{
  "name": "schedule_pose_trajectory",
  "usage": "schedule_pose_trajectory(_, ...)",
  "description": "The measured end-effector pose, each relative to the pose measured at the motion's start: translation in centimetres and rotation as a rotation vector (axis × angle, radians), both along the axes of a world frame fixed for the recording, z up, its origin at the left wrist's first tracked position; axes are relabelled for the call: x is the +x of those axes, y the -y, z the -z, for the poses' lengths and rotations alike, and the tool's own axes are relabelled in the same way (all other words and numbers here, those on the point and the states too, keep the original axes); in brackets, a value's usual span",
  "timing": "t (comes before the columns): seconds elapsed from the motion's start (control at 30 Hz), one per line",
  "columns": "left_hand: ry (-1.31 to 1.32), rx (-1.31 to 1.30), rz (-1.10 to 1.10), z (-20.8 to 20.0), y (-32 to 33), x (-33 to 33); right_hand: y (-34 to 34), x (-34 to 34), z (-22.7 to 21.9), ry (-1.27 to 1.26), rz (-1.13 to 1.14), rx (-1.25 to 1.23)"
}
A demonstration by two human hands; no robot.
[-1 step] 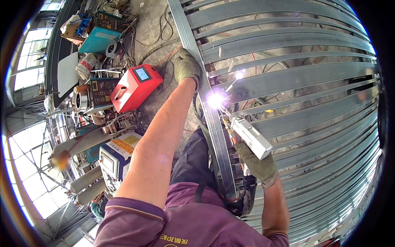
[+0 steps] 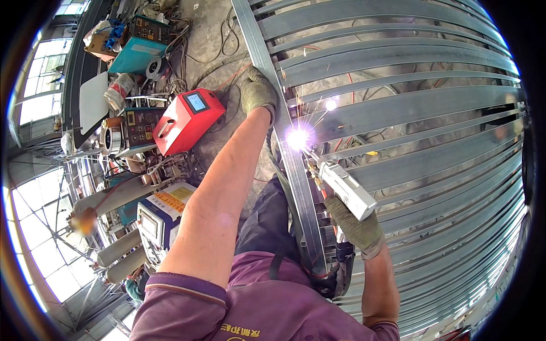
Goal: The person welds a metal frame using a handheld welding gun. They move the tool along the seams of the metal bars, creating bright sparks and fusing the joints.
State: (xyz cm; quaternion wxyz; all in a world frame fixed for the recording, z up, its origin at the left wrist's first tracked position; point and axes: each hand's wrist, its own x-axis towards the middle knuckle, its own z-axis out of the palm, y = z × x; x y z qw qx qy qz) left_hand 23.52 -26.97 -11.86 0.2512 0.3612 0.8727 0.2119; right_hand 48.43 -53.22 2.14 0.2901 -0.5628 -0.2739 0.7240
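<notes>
My right hand (image 2: pixel 355 227), in a grey-green work glove, is closed around the grip of a silver, boxy welding gun (image 2: pixel 348 190). The gun's tip points up and left at the long steel rail (image 2: pixel 300 176). A bright violet-white weld glare (image 2: pixel 297 138) with sparks covers the joint between this rail and a crosswise slat (image 2: pixel 392 113). My left hand (image 2: pixel 257 94), gloved too, grips the rail's left edge farther up; some of its fingers are hidden. A second, smaller bright spot (image 2: pixel 331 104) shows beside the glare.
Steel slats run across the right side with gaps between them. Left of my forearm stands a red machine (image 2: pixel 187 121) with a small screen. Teal welding machines (image 2: pixel 139 51), a wire spool (image 2: pixel 153 68), gas cylinders (image 2: pixel 111 193) and a white-blue box (image 2: pixel 159 219) line the left. Cables (image 2: pixel 224 42) trail over the floor.
The sparks at the weld spread differently, with more thin streaks rising above the glare. Both hands and the welding gun stay in place.
</notes>
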Motion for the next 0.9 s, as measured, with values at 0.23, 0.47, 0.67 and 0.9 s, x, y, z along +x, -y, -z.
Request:
schedule_pose_trajectory(0.23, -0.025, -0.010, 0.013, -0.5, 0.1, 0.0, -0.1, 0.0, -0.4, 0.018, -0.004, 0.018)
schedule_pose_trajectory(0.47, 0.009, -0.067, 0.014, -1.2, 0.0, 0.1, 0.3, 0.1, -0.3, 0.032, -0.011, -0.047)
schedule_pose_trajectory(0.67, 0.014, -0.062, 0.020, -0.9, 0.1, -0.1, 0.6, -0.1, -0.4, 0.032, 0.031, -0.025)
schedule_pose_trajectory(0.9, -0.044, -0.023, 0.019, 0.4, -0.1, -0.6, 0.6, 0.0, -0.5, 0.036, -0.016, -0.055)
